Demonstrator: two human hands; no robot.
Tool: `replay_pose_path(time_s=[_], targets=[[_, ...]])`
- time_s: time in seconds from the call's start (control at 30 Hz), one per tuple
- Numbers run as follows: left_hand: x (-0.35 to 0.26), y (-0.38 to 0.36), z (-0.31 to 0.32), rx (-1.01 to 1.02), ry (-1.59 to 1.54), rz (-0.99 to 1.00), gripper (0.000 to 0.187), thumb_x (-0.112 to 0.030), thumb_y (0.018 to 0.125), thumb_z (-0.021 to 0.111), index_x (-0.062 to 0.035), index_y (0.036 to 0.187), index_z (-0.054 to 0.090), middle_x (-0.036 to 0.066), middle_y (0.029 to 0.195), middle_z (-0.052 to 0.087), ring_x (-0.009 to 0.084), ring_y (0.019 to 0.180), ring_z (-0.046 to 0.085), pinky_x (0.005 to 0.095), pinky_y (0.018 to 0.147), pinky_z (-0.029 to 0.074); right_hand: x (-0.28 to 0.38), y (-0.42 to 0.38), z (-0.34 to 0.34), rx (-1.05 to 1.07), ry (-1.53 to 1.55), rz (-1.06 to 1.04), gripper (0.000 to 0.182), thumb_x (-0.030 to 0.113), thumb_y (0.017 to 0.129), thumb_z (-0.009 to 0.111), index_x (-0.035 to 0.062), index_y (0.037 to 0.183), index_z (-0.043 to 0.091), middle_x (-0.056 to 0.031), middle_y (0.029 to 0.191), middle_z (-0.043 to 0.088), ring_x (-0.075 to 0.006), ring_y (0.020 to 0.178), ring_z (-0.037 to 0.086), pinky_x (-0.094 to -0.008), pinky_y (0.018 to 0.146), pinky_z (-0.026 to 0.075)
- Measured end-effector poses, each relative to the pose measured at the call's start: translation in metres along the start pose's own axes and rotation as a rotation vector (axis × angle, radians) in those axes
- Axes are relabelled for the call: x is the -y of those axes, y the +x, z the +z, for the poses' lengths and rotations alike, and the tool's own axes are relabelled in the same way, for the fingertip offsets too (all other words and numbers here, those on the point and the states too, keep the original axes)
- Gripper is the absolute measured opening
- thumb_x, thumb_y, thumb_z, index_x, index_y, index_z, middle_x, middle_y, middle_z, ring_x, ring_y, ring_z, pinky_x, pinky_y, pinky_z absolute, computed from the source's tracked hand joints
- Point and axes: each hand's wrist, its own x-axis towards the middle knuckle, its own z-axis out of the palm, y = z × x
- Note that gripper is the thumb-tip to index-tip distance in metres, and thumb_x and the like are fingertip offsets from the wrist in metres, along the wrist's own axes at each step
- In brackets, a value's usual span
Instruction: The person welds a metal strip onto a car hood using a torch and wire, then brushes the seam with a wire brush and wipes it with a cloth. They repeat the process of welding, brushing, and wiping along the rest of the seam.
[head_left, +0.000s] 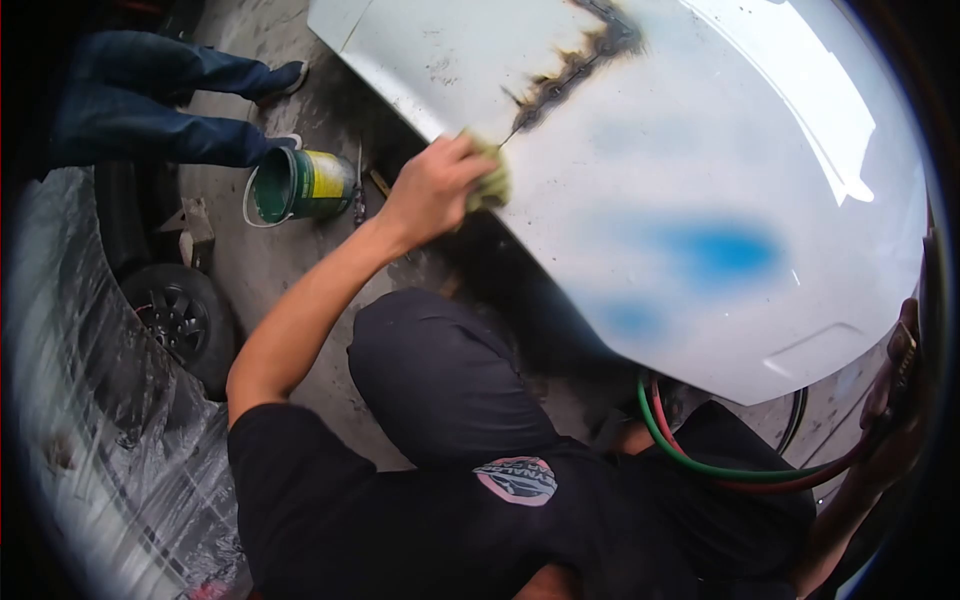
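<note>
My left hand (437,188) is closed around a crumpled yellow-green rag (491,182), which presses against the near edge of a white car panel (640,180). Just beyond the rag, a dark scorched weld seam (565,85) runs across the panel. Smudges of blue paint (725,250) mark its surface farther right. At the dim right edge of the view, my right hand (893,400) is wrapped round what looks like a gas torch (904,362), mostly lost in shadow. Green and red hoses (690,455) loop from that hand under the panel.
A green bucket with a yellow label (325,178) stands on the concrete floor. Another person's jeans-clad legs (170,100) are behind it. A wheel (180,320) and clear plastic sheeting (130,460) lie at the left. My bent knee (440,370) is below the panel edge.
</note>
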Motion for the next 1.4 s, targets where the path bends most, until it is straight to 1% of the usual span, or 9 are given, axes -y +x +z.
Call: replay_pose_path(time_s=[0.07, 0.3, 0.47, 0.67, 0.8, 0.9, 1.03, 1.27, 1.4], targets=[[0.013, -0.058, -0.013, 0.16, 0.082, -0.074, 0.028, 0.005, 0.078, 0.07, -0.0043, 0.105, 0.072, 0.01, 0.103, 0.064, 0.0315, 0.094, 0.063, 0.0419, 0.081, 0.055, -0.013, 0.006, 0.012, -0.37, -0.157, -0.059, 0.058, 0.036, 0.112, 0.036, -0.0091, 0.145, 0.051, -0.0194, 0.13, 0.066, -0.0028, 0.048, 0.049, -0.0164, 0.039, 0.037], [0.002, -0.115, -0.025, -0.152, -0.203, -0.472, 0.03, 0.009, 0.083, 0.068, 0.0013, 0.112, 0.068, 0.016, 0.112, 0.067, 0.0329, 0.101, 0.068, 0.0372, 0.09, 0.053, -0.028, 0.017, -0.003, -0.239, -0.273, -0.033, 0.056, 0.032, 0.112, 0.034, -0.0095, 0.146, 0.051, -0.0224, 0.143, 0.06, -0.0032, 0.052, 0.053, -0.016, 0.042, 0.038], [-0.007, -0.088, -0.029, -0.254, -0.26, -0.428, 0.03, 0.008, 0.082, 0.069, 0.0008, 0.111, 0.065, 0.016, 0.114, 0.067, 0.0325, 0.103, 0.067, 0.0366, 0.092, 0.052, 0.006, 0.035, 0.062, -0.764, 0.075, 0.008, 0.054, 0.028, 0.111, 0.033, -0.0095, 0.147, 0.05, -0.0208, 0.146, 0.059, -0.0028, 0.05, 0.051, -0.0156, 0.042, 0.037], [-0.014, -0.053, -0.026, -0.236, -0.236, -0.307, 0.032, 0.006, 0.081, 0.071, 0.0, 0.112, 0.068, 0.017, 0.12, 0.067, 0.0348, 0.11, 0.066, 0.039, 0.096, 0.052, -0.019, 0.013, 0.0, -0.151, 0.038, -0.007, 0.055, 0.026, 0.11, 0.034, -0.0114, 0.149, 0.045, -0.0217, 0.148, 0.058, -0.0035, 0.049, 0.053, -0.016, 0.041, 0.039], [-0.007, 0.039, 0.02, -0.239, -0.089, -0.086, 0.026, 0.002, 0.083, 0.069, -0.0035, 0.108, 0.071, 0.016, 0.11, 0.066, 0.0357, 0.102, 0.066, 0.0405, 0.088, 0.053, -0.003, 0.02, 0.016, -0.31, -0.084, -0.048, 0.053, 0.023, 0.11, 0.037, -0.0127, 0.149, 0.044, -0.0232, 0.143, 0.061, -0.0018, 0.049, 0.052, -0.0155, 0.039, 0.036], [-0.007, 0.155, 0.029, -0.286, 0.065, 0.144, 0.017, -0.007, 0.085, 0.07, -0.0083, 0.102, 0.073, 0.012, 0.1, 0.064, 0.0316, 0.096, 0.064, 0.0432, 0.084, 0.055, 0.006, 0.02, 0.008, -0.19, -0.01, -0.03, 0.05, 0.024, 0.111, 0.038, -0.0093, 0.146, 0.051, -0.0221, 0.141, 0.063, -0.0114, 0.068, 0.071, -0.0202, 0.053, 0.054], [-0.032, 0.237, 0.001, -0.109, -0.107, 0.06, 0.01, -0.001, 0.085, 0.064, -0.0023, 0.09, 0.072, 0.021, 0.091, 0.068, 0.0374, 0.084, 0.067, 0.0448, 0.078, 0.055, 0.001, 0.017, -0.019, -0.181, -1.326, -0.417, 0.036, 0.018, 0.11, 0.047, 0.0002, 0.136, 0.065, -0.0164, 0.141, 0.065, -0.0311, 0.131, 0.062, -0.047, 0.109, 0.052], [0.011, 0.016, 0.018, -0.178, -0.071, 0.049, 0.025, 0.001, 0.081, 0.07, -0.007, 0.104, 0.075, 0.012, 0.104, 0.065, 0.0316, 0.097, 0.064, 0.044, 0.087, 0.054, 0.003, 0.019, 0.009, -0.35, -0.525, -0.299, 0.053, 0.031, 0.112, 0.033, -0.0051, 0.145, 0.054, -0.0195, 0.135, 0.068, -0.0248, 0.1, 0.076, -0.0353, 0.084, 0.063], [0.027, -0.101, -0.017, 0.113, -0.047, -0.312, 0.029, 0.005, 0.08, 0.071, -0.0026, 0.108, 0.072, 0.011, 0.11, 0.065, 0.0323, 0.102, 0.066, 0.0397, 0.088, 0.053, 0.006, 0.018, 0.008, -0.005, 0.027, 0.019, 0.062, 0.037, 0.111, 0.029, -0.008, 0.149, 0.048, -0.0168, 0.125, 0.07, -0.0056, 0.055, 0.052, -0.0207, 0.046, 0.041]])
